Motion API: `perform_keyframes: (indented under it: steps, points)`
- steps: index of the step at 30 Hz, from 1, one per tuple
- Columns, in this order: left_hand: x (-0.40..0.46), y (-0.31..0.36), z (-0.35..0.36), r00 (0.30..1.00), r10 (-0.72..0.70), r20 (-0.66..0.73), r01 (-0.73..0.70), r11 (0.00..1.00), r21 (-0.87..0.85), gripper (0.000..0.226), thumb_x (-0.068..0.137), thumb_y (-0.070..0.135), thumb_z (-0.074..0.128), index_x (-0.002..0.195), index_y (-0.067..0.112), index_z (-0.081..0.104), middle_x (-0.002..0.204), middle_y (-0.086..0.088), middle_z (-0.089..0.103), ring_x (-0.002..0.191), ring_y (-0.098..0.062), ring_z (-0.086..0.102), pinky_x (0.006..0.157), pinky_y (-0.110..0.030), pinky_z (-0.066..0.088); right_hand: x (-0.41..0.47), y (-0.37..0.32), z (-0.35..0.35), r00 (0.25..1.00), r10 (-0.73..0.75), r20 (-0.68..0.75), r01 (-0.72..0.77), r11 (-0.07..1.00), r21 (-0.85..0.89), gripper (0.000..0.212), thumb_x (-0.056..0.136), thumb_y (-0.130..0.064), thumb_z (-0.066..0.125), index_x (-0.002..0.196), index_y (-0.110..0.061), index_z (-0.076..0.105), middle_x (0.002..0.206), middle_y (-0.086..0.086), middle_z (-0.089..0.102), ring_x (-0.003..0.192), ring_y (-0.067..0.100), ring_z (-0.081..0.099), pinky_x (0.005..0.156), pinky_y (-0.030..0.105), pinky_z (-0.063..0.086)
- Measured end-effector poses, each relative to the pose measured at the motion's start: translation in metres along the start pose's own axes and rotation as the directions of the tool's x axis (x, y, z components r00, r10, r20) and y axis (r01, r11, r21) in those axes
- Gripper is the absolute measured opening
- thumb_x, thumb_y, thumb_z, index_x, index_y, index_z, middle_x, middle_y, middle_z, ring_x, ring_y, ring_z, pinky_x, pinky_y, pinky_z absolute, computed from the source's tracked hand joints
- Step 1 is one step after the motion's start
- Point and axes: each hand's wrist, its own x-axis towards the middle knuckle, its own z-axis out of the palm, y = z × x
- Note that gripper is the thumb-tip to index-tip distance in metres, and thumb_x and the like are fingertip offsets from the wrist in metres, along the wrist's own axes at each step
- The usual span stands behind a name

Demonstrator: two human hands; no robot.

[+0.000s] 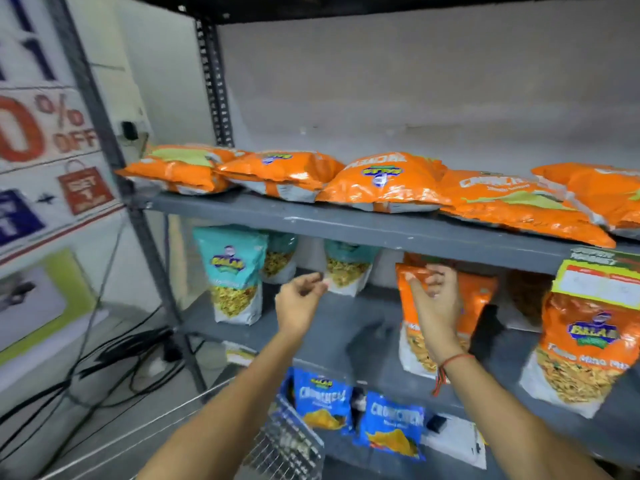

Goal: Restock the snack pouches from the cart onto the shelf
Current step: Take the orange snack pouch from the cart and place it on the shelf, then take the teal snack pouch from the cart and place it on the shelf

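1. while both arms reach toward the middle shelf (332,327), a wire cart (284,441) sits at the bottom edge of view; what it holds is too blurred to tell.
2. five orange pouches (384,183) lie flat in a row on the upper shelf (346,223), some overlapping their neighbours.
3. on the middle shelf, three teal pouches (232,271) stand upright at the left with yellow snack showing through their clear lower parts; more orange ones stand to the right.
4. the right hand (436,303) is clamped on the top edge of an upright orange pouch (478,296), fingers curled over the front of its upper corner; the pouch stands on the middle shelf, just under the upper shelf's front edge (a red thread is tied at that wrist).
5. the left hand (299,299) hangs apart from it to the left, fingers loosely curled and holding nothing, just in front of a teal pouch.
6. another orange pouch (585,341) at the far right reads "balaji"; its lower line is blurred.
7. two blue pouches (356,410) below the middle shelf read roughly "crunchem".
8. a poster (52,150) on the left wall shows "% off" and "get 1".
9. a yellow price tag (599,282) hangs from the upper shelf's edge; its writing is unreadable.
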Motion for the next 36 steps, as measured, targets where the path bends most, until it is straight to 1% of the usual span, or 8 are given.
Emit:
perform_keyframes:
  steps: [6,12,17,20,25,29,31,36]
  points:
    - [-0.042,-0.057,-0.176,0.945,-0.168,-0.282,0.179,0.984,0.013,0.029,0.075,0.026,0.077,0.096,0.007,0.074,0.094,-0.017,0.076,0.092,-0.029,0.071,0.091,-0.045,0.055,-0.114,-0.025,0.089,0.862,0.144,0.485,-0.220,0.970,0.104,0.017,0.083,-0.011,0.069,0.088,-0.023,0.059,0.067,-0.003,0.052,0.059,0.002,0.049,0.058,0.014,0.040]
    - [-0.149,-0.162,-0.303,0.791,-0.406,-0.458,0.572,0.756,0.319,0.024,0.083,0.031,0.066,0.096,0.014,0.074,0.096,-0.011,0.077,0.096,-0.027,0.070,0.082,-0.035,0.055,-0.239,0.019,0.158,0.404,0.291,0.867,-0.264,0.945,-0.194,0.012,0.085,-0.004,0.065,0.089,-0.015,0.062,0.066,-0.006,0.061,0.057,0.002,0.055,0.054,0.007,0.042]
    - [-0.244,-0.242,-0.320,0.484,-0.763,-0.429,0.804,0.194,0.562,0.034,0.078,0.026,0.053,0.109,0.016,0.060,0.117,-0.015,0.068,0.109,-0.035,0.064,0.089,-0.038,0.052,-0.310,0.088,0.209,0.074,0.445,0.892,-0.040,0.895,-0.444,0.009,0.088,0.006,0.055,0.093,0.001,0.061,0.081,0.014,0.058,0.072,0.018,0.054,0.070,0.026,0.042]
    - [-0.272,-0.275,-0.302,0.372,-0.863,-0.342,0.860,0.181,0.477,0.042,0.073,0.023,0.058,0.115,0.019,0.059,0.116,-0.011,0.070,0.109,-0.028,0.064,0.086,-0.031,0.051,-0.342,0.135,0.236,-0.104,0.557,0.824,0.082,0.830,-0.551,0.021,0.085,0.016,0.051,0.105,0.014,0.057,0.079,0.008,0.054,0.062,0.008,0.055,0.053,0.007,0.040]
    - [-0.282,-0.321,-0.271,0.243,-0.908,-0.340,0.966,0.259,-0.002,0.050,0.070,0.019,0.080,0.114,0.005,0.061,0.109,-0.012,0.070,0.097,-0.024,0.069,0.083,-0.031,0.054,-0.384,0.192,0.260,-0.386,0.626,0.678,0.104,0.759,-0.642,0.044,0.081,0.017,0.057,0.123,0.007,0.051,0.101,0.009,0.061,0.075,-0.005,0.062,0.089,0.036,0.051]
    - [-0.277,-0.335,-0.262,0.163,-0.846,-0.509,0.948,0.277,-0.157,0.006,0.071,0.017,0.079,0.074,0.018,0.073,0.064,0.009,0.071,0.069,-0.012,0.068,0.061,-0.024,0.054,-0.402,0.219,0.272,-0.356,0.620,0.700,0.072,0.764,-0.641,0.035,0.067,0.013,0.074,0.100,0.015,0.063,0.097,0.031,0.070,0.089,0.026,0.062,0.089,0.048,0.049]
    - [-0.272,-0.338,-0.263,0.161,-0.814,-0.558,0.949,0.283,-0.140,0.029,0.072,0.018,0.077,0.049,0.025,0.060,0.049,0.010,0.061,0.057,-0.011,0.059,0.053,-0.026,0.046,-0.402,0.219,0.278,-0.309,0.618,0.723,0.022,0.765,-0.644,0.033,0.069,0.001,0.076,0.097,0.015,0.067,0.104,0.035,0.068,0.093,0.029,0.063,0.088,0.046,0.049]
    - [-0.255,-0.337,-0.269,0.246,-0.768,-0.591,0.959,0.279,0.037,0.026,0.079,0.030,0.070,0.055,0.021,0.063,0.041,0.012,0.051,0.040,0.002,0.046,0.037,-0.015,0.033,-0.393,0.202,0.275,-0.222,0.589,0.777,-0.006,0.796,-0.606,0.017,0.078,0.002,0.071,0.073,-0.014,0.070,0.094,0.018,0.073,0.082,0.022,0.067,0.068,0.020,0.054]
